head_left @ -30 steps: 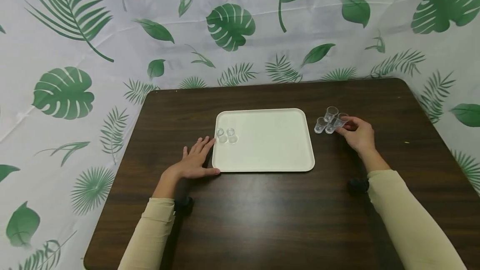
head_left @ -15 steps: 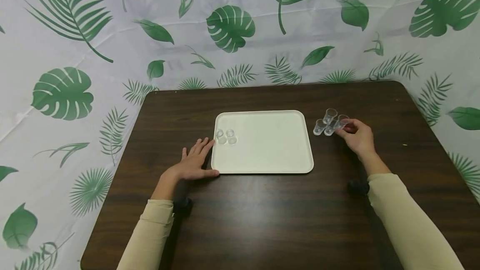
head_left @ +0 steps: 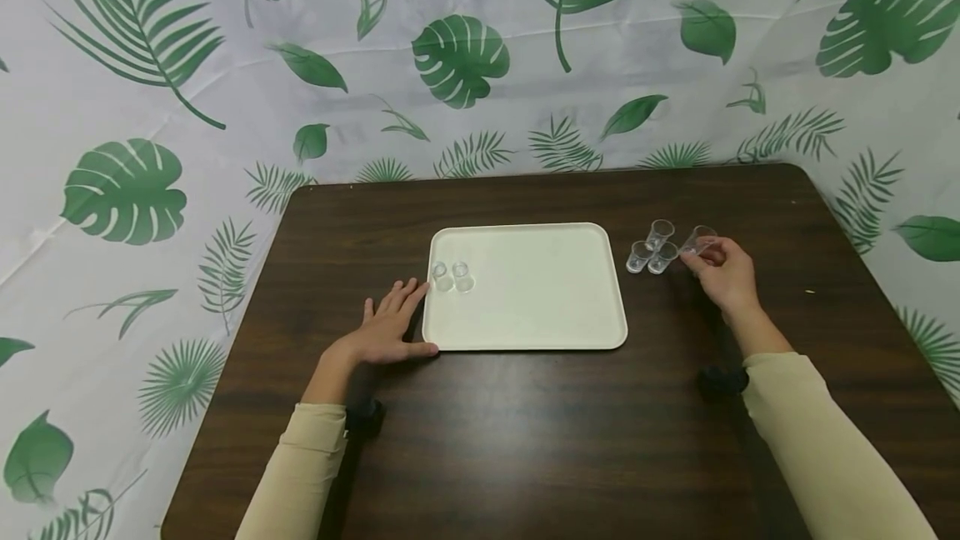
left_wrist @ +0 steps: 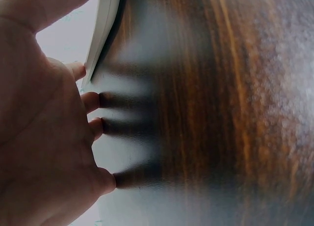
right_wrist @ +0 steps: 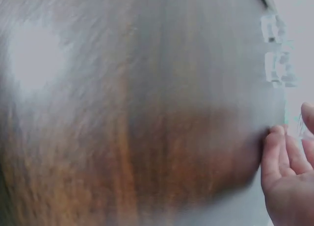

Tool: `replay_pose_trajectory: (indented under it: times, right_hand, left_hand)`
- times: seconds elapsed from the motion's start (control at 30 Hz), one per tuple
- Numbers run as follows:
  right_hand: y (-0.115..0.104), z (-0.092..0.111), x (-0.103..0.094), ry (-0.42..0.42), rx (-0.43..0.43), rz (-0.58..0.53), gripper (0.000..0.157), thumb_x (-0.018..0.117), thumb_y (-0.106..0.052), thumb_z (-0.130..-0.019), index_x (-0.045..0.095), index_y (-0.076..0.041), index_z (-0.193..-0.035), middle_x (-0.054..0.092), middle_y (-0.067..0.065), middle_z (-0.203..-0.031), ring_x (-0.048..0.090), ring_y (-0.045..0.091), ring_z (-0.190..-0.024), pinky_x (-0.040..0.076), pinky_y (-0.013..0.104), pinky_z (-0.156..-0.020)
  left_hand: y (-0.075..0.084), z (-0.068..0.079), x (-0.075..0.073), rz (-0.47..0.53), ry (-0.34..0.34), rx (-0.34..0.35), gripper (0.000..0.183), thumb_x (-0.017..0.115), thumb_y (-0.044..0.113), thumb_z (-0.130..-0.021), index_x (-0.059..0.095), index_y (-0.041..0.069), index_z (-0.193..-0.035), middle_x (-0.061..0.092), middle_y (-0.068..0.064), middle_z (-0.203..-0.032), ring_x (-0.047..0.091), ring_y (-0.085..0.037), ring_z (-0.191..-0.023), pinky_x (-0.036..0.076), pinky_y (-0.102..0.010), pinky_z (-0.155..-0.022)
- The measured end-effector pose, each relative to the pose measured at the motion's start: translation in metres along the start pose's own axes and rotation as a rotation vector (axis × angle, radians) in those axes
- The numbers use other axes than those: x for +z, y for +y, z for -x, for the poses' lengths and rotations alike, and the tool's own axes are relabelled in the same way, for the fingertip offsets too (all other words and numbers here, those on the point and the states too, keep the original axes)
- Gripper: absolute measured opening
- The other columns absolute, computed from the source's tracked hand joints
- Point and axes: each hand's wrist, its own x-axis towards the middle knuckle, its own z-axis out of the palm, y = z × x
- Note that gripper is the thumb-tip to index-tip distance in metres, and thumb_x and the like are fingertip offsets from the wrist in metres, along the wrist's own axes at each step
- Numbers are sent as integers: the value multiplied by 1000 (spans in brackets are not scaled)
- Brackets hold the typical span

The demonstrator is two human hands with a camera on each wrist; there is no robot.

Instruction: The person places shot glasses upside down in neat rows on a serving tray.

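Hanging beyond the tray (head_left: 536, 298), a white backdrop cloth (head_left: 525, 90) is showing green leaf prints and also running down past both sides. A dark wood-grain worktop (head_left: 525, 432) is spreading around the tray on every side, catching a pale glare on the near side. The tray itself, cream and rectangular with rounded corners, is lying flat.

Two pale sleeves are reaching in from the near side: left sleeve (head_left: 296, 469) left of the tray, right sleeve (head_left: 836, 448) right of it. Left hand (head_left: 382, 330) is resting at the tray's left end, fingers spread wide and straight, holding nothing; index tip is meeting the left rim, thumb lying at the near-left corner. Right hand (head_left: 723, 273) is working well right of the tray, fingers bent and nearly closed, pinching one clear cup (head_left: 697, 238), which is tilting. Whether its base is touching the worktop: cannot tell.

Three more cups are standing mouth-up in a tight cluster between tray and right hand: far cup (head_left: 660, 234), left cup (head_left: 638, 257), right cup (head_left: 663, 258). Two tray cups (head_left: 463, 277) are standing side by side inside the tray's left end, narrower ends seeming uppermost. Right wrist view is blurring the cups.
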Motion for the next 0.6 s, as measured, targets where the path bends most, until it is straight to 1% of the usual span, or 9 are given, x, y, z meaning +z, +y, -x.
replay_pose_trajectory:
  times: [0.07, 0.1, 0.17, 0.23, 0.3, 0.37, 0.43, 0.53, 0.6]
  right_hand:
    - [-3, 1, -3, 18, 17, -58, 34, 66, -22, -91, 53, -4, -115, 57, -17, -89, 55, -10, -75, 46, 11, -61]
    - [-4, 1, -4, 35, 26, -87, 29, 67, -20, -90, 53, -6, -111, 57, -19, -86, 55, -10, -72, 46, 11, -60]
    - [-6, 1, -6, 72, 48, -149, 22, 67, -15, -89, 53, -12, -106, 57, -18, -84, 57, -11, -70, 47, 11, -59]
    - [-9, 1, -9, 126, 73, -197, 22, 68, -11, -88, 53, -16, -103, 56, -14, -86, 57, -10, -69, 47, 11, -58]
    - [-12, 0, -11, 175, 92, -248, 23, 69, -9, -87, 54, -18, -102, 55, -10, -88, 57, -8, -70, 47, 11, -58]
    - [-16, -1, -13, 218, 100, -297, 24, 70, -9, -85, 57, -16, -104, 54, -6, -90, 57, -5, -70, 46, 11, -57]
    - [-20, -3, -13, 251, 89, -321, 25, 72, -9, -84, 61, -13, -106, 53, -5, -90, 57, -4, -69, 46, 11, -57]
    - [-28, -5, -13, 283, 62, -365, 31, 74, -8, -82, 64, -6, -111, 55, -4, -89, 58, -2, -68, 46, 10, -57]
    - [-33, -5, -11, 285, 42, -356, 34, 74, -8, -82, 64, -4, -114, 56, -5, -89, 58, -2, -69, 46, 10, -58]
  left_hand:
    - [0, 0, 1, 0, 0, 0, 102, 61, 62, -83, 2, 20, -156, -1, -10, -161, -7, -32, -146, -4, -71, -104]
    - [0, 1, 1, 0, -1, -2, 102, 61, 62, -83, 2, 20, -156, -2, -10, -161, -7, -32, -146, -4, -71, -104]
    - [0, 1, 1, 0, 2, -2, 103, 61, 62, -83, 2, 20, -156, -1, -9, -161, -7, -32, -146, -4, -71, -104]
    - [0, 1, 1, 2, 5, 1, 102, 61, 62, -83, 3, 20, -156, -1, -10, -161, -7, -33, -146, -3, -71, -104]
    - [0, 1, 1, 4, 5, 2, 102, 61, 62, -83, 3, 19, -156, -1, -10, -161, -6, -33, -146, -4, -71, -104]
    - [1, 0, 0, 6, 6, 2, 102, 62, 61, -83, 4, 19, -156, 0, -11, -161, -6, -33, -146, -4, -71, -104]
    - [2, 0, 0, 5, 6, 3, 102, 62, 60, -83, 4, 18, -156, 0, -11, -161, -6, -34, -146, -4, -72, -104]
    - [3, 0, 0, 7, 7, 7, 102, 63, 59, -83, 4, 17, -156, 0, -12, -161, -5, -35, -146, -3, -72, -103]
    - [3, -1, 0, 6, 5, 6, 102, 63, 59, -83, 4, 18, -156, 0, -12, -161, -5, -34, -146, -3, -72, -103]
